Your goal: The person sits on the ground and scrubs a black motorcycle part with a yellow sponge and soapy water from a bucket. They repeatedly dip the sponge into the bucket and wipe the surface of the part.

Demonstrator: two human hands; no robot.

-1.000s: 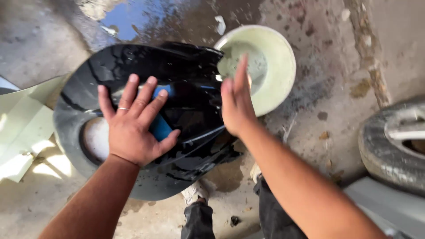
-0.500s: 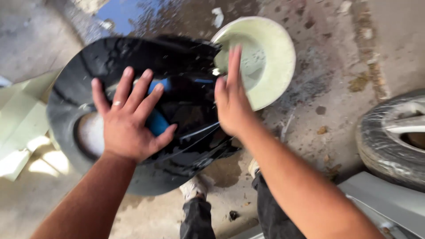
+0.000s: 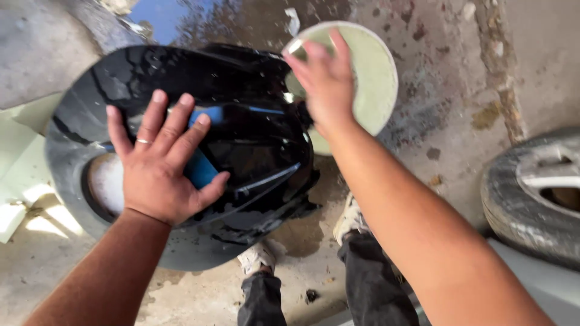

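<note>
Left hand: you are pressing your left hand (image 3: 162, 166), fingers spread flat, on a blue pad (image 3: 202, 163) against the black panel (image 3: 241, 151), pinning it to the wet curve.
Right hand: your right hand (image 3: 323, 81) is hovering open at the panel's far edge, gripping nothing (likely steadying it).
Panel: it is lying glossy over the concrete floor (image 3: 435, 139).
Around: a pale green bowl (image 3: 374, 72) is sitting just behind; a tyre (image 3: 531, 199) is lying well apart.
</note>
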